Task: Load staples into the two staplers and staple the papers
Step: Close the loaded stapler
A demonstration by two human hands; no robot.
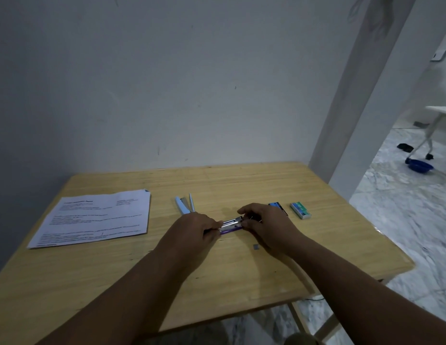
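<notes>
A purple stapler (231,225) lies opened on the wooden table (217,275), its metal staple channel showing between my hands. My left hand (192,229) grips its left end. My right hand (264,225) holds its right end, fingers curled over it. A light blue stapler (185,204) lies open behind my left hand. A stack of printed papers (95,217) rests at the left. Behind my right hand sits a blue staple box (276,205), and a green staple box (300,210) lies further right. A small grey strip of staples (256,247) lies on the table next to my right wrist.
The table stands against a white wall (167,95). Its right edge drops to a marble floor (403,220), where a blue dish (419,166) and a white table leg (426,139) are seen beyond a white pillar (361,120).
</notes>
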